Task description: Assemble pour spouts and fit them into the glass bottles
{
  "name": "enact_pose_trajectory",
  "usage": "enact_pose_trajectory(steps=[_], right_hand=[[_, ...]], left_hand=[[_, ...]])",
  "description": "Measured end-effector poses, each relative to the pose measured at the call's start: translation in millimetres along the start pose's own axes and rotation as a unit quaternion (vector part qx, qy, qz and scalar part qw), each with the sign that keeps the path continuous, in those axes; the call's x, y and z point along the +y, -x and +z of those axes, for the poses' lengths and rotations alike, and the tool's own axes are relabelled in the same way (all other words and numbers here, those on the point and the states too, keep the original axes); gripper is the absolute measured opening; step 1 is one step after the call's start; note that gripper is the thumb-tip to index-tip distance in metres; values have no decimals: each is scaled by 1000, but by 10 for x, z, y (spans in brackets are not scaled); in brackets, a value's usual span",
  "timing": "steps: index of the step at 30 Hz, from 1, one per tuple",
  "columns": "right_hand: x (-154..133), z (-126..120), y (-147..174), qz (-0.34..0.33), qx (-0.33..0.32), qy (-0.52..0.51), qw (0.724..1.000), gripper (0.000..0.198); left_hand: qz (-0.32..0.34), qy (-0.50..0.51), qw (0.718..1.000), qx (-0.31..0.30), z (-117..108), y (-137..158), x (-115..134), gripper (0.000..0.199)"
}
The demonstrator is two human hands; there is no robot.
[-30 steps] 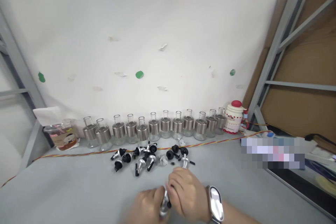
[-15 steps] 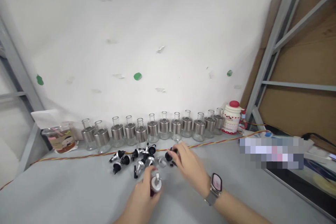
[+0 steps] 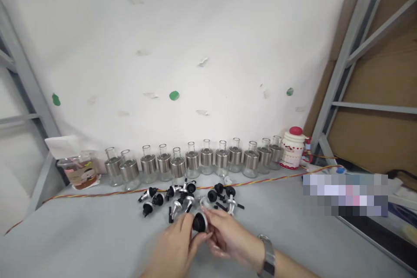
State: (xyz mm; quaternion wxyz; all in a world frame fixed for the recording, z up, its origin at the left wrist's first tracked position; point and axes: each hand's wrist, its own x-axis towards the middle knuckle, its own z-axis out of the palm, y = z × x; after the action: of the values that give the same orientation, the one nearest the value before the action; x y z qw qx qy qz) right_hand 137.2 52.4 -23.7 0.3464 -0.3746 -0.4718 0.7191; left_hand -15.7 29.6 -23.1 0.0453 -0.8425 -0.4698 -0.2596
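Note:
My left hand [image 3: 174, 241] and my right hand [image 3: 233, 234] meet low in the middle of the view. Between them is a bottle pourer [image 3: 200, 222], its black stopper side and silver rim facing up toward me. My left fingers and thumb close on its left side, while my right thumb and fingers grip the rim from the right. Its spout is hidden by the hands. Just beyond lie several more pourers [image 3: 177, 206], silver with black stoppers, in a loose pile. Loose black and clear pieces [image 3: 221, 204] sit at the pile's right.
Several glass bottles [image 3: 177, 167] with steel sleeves stand in a row along the wall. A twisted red and yellow cord [image 3: 260, 179] runs in front of them. At the left is a plastic cup [image 3: 80, 173], at the right a white jar [image 3: 292, 152] with a red lid.
My right hand has drawn back from the loose pieces to meet my left hand. The pourer, earlier upright in my left hand with its silver top showing, now shows a black stopper.

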Motion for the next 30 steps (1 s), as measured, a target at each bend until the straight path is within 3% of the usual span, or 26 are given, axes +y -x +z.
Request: enact_pose_trajectory(steps=[5,12,15,18,22,23,25,27,30], right_hand=[[-21,75,80,14,-60,-64,996,48],[38,64,81,29,-73,-68,995,53],[84,106,35,14,-61,-67,996,52],[122,168,-8,-45,4,-46,998,52],[110,216,73,-147,84,117,979,44],[96,212,114,-188,106,185,959,39],[63,175,185,-287,147,329,888,29],[27,105,214,-393,154,460,781,25],[-27,-16,187,-507,102,602,608,23]], left_hand=[[68,-58,993,78,-49,8,4,23],[101,-69,990,72,-89,-23,40,17],[65,-25,995,74,-2,-12,21,20],[9,66,994,82,102,0,17,23],[-74,208,972,75,165,15,61,27],[-100,248,961,70,171,18,71,28],[-159,321,932,56,188,20,79,29],[-219,374,901,23,211,7,71,35],[-277,412,866,-50,231,-39,45,47]])
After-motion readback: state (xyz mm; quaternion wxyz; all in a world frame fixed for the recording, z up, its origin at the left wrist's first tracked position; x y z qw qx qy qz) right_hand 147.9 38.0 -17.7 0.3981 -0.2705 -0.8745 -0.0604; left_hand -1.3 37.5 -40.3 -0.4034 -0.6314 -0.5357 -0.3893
